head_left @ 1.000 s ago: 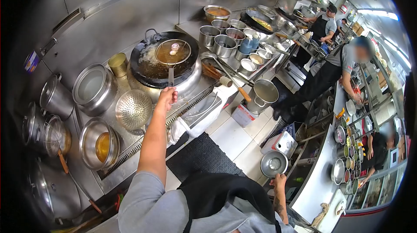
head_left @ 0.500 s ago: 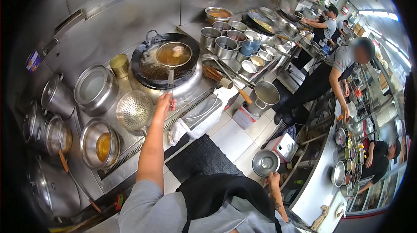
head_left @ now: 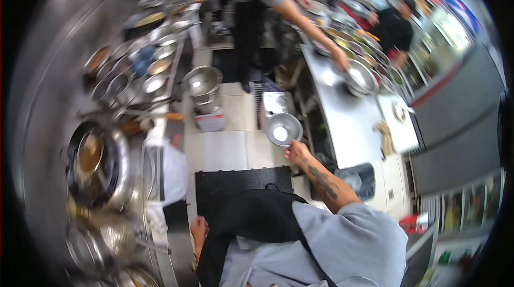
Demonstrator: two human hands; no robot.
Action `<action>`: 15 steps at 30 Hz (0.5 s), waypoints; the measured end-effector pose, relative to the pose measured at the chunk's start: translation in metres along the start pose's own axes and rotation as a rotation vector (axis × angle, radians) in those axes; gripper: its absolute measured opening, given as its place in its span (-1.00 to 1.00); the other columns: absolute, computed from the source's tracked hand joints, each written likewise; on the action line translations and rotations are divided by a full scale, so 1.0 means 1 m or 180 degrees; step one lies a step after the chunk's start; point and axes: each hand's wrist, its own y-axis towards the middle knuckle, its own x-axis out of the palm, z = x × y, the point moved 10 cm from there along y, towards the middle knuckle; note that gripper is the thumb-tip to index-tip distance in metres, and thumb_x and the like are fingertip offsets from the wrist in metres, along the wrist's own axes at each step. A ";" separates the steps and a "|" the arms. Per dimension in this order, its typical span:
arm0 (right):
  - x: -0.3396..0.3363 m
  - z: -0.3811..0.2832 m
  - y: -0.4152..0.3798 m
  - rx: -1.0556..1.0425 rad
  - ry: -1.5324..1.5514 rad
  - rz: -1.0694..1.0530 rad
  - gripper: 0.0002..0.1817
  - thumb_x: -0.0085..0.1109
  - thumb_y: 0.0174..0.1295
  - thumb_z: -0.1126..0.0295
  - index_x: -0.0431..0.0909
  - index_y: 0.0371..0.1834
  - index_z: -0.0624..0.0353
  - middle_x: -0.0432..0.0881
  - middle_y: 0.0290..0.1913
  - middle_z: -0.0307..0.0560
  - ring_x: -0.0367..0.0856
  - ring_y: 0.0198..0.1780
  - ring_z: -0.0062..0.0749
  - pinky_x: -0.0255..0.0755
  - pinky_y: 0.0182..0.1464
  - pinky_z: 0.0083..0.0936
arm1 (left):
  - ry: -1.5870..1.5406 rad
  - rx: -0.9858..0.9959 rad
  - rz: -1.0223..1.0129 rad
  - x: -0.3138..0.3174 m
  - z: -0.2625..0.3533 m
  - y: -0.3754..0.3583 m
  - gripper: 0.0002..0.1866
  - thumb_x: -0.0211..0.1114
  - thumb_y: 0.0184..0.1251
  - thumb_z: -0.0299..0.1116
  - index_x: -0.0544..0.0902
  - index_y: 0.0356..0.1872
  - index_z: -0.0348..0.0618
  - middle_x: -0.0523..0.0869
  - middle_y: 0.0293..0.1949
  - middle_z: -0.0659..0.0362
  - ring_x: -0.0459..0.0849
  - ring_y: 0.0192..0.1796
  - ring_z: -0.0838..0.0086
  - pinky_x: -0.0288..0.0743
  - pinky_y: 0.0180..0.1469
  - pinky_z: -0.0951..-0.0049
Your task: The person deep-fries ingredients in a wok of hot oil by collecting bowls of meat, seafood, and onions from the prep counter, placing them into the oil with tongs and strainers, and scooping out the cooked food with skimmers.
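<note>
My right hand (head_left: pixel 297 151) grips the rim of a round metal bowl (head_left: pixel 284 129), held out in front of me over the floor. A bright reflection or light patch shows inside it; I cannot make out any contents. My left hand (head_left: pixel 199 227) hangs low beside my apron, its fingers curled with nothing visible in them. Left of it, on the stove, a strainer (head_left: pixel 90 154) rests in a black wok (head_left: pixel 71 172). A perforated ladle (head_left: pixel 119 236) lies nearer to me, its handle pointing toward the stove's edge. Blur softens the stove side.
On the right is a steel counter (head_left: pixel 342 126) with a cutting board (head_left: pixel 397 121). A co-worker's hand (head_left: pixel 339 58) reaches to a metal bowl (head_left: pixel 362 77) there. A large pot (head_left: pixel 202 84) on a box stands on the floor, and a black mat (head_left: pixel 243 180) lies before me.
My view has swung right, away from the stove. My left hand has let go of the strainer's handle and dropped to my side. The bowl is still in my right hand, now farther forward.
</note>
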 end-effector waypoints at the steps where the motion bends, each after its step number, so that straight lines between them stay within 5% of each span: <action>1: -0.012 -0.005 0.003 0.0080 0.0001 0.0214 -0.80 -0.17 0.32 0.30 0.35 -0.18 0.19 0.49 -0.38 -0.07 0.39 -0.54 -0.41 0.41 -0.43 -0.36 | 0.0211 -0.0327 -0.0257 0.013 -0.039 0.007 -0.84 0.10 0.39 -0.30 0.51 -0.20 -0.17 0.49 -0.62 0.25 0.41 -0.71 0.60 0.32 -0.72 0.55; 7: -0.059 -0.041 -0.041 -0.0178 0.0747 0.0507 -0.78 -0.12 0.29 0.34 0.35 -0.11 0.24 0.50 -0.37 -0.03 0.37 -0.57 -0.44 0.40 -0.45 -0.40 | 0.0613 -0.1188 -0.0439 0.027 -0.119 0.015 -0.85 0.11 0.36 -0.32 0.51 -0.19 -0.16 0.51 -0.60 0.25 0.44 -0.69 0.58 0.36 -0.70 0.54; 15: -0.161 -0.082 -0.033 -0.0579 0.1654 0.0649 -0.79 -0.05 0.28 0.31 0.33 -0.11 0.16 0.52 -0.39 -0.05 0.38 -0.57 -0.43 0.37 -0.50 -0.41 | 0.0297 -0.1260 -0.0181 0.028 -0.106 0.021 -0.87 0.12 0.33 -0.35 0.51 -0.19 -0.14 0.54 -0.57 0.24 0.47 -0.67 0.56 0.40 -0.67 0.52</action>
